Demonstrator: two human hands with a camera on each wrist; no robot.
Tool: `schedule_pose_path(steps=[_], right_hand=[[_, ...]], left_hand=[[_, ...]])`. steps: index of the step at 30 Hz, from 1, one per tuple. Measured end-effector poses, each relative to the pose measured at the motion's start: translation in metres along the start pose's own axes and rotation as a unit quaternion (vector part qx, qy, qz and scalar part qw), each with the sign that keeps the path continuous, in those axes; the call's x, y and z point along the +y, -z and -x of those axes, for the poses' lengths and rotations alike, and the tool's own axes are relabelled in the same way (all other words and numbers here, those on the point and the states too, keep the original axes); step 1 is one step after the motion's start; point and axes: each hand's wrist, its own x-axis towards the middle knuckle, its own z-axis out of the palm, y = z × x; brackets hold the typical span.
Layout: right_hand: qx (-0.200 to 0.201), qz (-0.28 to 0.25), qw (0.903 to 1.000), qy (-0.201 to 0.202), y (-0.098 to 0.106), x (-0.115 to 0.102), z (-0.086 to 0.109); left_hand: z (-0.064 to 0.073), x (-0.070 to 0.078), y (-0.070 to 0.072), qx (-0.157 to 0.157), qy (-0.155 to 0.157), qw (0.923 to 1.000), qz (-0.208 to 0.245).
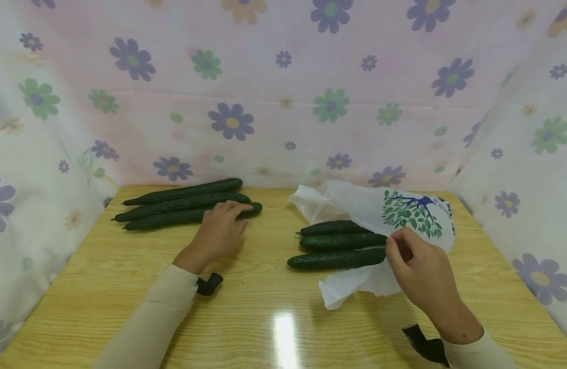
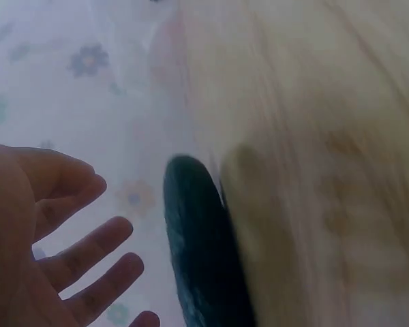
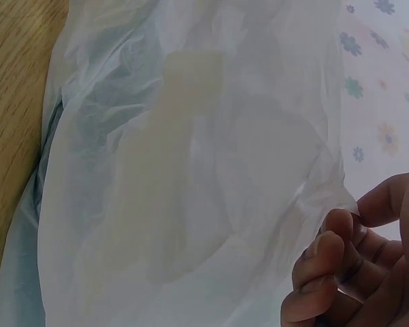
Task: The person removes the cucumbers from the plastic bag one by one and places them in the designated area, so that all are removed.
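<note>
My left hand (image 1: 217, 233) is over the nearest of three dark green cucumbers (image 1: 165, 221) lying side by side at the back left. In the left wrist view, its fingers (image 2: 88, 253) are spread and relaxed beside a cucumber's rounded end (image 2: 191, 184), with a gap between. At the right, my right hand (image 1: 424, 274) pinches the edge of a white plastic bag (image 1: 352, 205) printed with a green and blue tree. Three more cucumbers (image 1: 336, 259) stick out of the bag's mouth toward the left, their right ends hidden inside. The right wrist view shows thumb and fingertips on the thin plastic (image 3: 252, 170).
A light wood table (image 1: 256, 307) bears everything. Flowered cloth (image 1: 274, 128) hangs behind it and along both sides. Black straps (image 1: 209, 284) show at both wrists.
</note>
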Motion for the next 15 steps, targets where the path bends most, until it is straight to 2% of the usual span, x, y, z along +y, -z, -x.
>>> schedule_pose_path(steps=[6,15], right_hand=[[0.008,0.004,1.0,0.003,0.0,0.001,0.002],[0.004,0.005,1.0,0.003,-0.002,0.001,0.002]], left_hand=[[0.007,-0.029,0.008,0.004,0.053,0.9985,0.015],[0.015,-0.058,0.015,0.016,0.129,0.9912,0.024]])
